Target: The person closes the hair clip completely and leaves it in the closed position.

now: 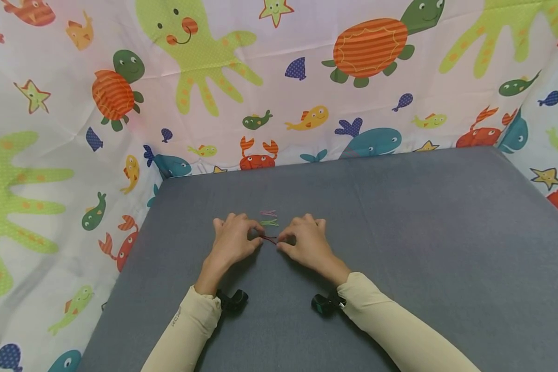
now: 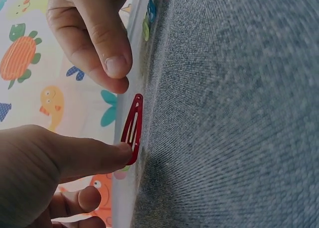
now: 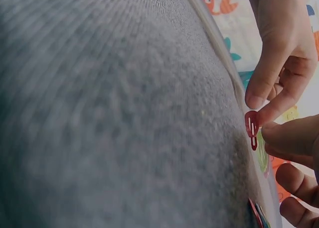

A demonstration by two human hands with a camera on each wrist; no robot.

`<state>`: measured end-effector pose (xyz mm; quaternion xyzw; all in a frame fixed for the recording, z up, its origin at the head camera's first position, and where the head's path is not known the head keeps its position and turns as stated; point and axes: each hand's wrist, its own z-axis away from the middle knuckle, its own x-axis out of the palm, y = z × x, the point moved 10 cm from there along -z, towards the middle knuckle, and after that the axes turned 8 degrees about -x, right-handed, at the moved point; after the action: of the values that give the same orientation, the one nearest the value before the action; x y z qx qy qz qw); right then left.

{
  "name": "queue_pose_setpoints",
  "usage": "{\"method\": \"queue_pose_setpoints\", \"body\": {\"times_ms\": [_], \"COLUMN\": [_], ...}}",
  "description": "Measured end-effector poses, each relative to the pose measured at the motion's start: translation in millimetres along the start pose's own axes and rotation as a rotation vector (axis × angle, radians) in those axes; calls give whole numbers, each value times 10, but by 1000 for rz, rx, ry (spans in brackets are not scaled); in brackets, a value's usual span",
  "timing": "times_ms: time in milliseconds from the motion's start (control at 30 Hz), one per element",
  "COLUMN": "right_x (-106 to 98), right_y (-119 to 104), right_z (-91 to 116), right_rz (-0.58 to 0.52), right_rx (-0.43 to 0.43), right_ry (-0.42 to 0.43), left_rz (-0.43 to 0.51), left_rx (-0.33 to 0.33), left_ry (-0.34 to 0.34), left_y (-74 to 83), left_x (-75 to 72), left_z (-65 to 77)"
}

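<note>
A red hair clip [image 1: 270, 238] lies between the two hands, its prongs spread apart toward the right. My left hand [image 1: 234, 238] pinches its left end between thumb and forefinger, as the left wrist view shows on the clip [image 2: 132, 131]. My right hand [image 1: 307, 242] is bent close to the clip's other end, thumb and forefinger near each other. In the left wrist view a small gap separates those fingertips [image 2: 117, 66] from the clip's tip. Just beyond the hands, a green hair clip [image 1: 269, 222] and a pink hair clip [image 1: 268, 213] lie on the grey surface.
The grey cloth-covered table [image 1: 428, 248] extends to both sides. A curtain [image 1: 288, 119] printed with sea animals stands along its back and sides. Thin coloured strips [image 3: 258, 215] show at the bottom of the right wrist view. Dark wrist cameras [image 1: 232, 300] hang below the sleeves.
</note>
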<state>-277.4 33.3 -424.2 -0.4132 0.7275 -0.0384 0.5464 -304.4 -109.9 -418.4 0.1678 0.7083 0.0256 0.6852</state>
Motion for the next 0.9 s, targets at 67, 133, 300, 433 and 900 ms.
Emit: {"method": "queue_pose_setpoints", "body": {"times_ms": [67, 133, 300, 433, 900], "right_x": [9, 11, 5, 29, 131], "right_y": [2, 6, 9, 10, -31], "right_z": [-7, -11, -20, -32, -75], "right_rz": [11, 22, 30, 31, 109], "right_rx": [9, 18, 31, 35, 41], "right_ry": [0, 1, 2, -22, -62], "left_rz": [-6, -12, -22, -29, -37], "left_rx": [-2, -2, -4, -10, -33], "left_ry": [3, 3, 0, 0, -8], "left_y": [-2, -1, 1, -3, -32], "left_x": [3, 10, 25, 28, 62], "left_z": [-4, -12, -33, -37, -22]}}
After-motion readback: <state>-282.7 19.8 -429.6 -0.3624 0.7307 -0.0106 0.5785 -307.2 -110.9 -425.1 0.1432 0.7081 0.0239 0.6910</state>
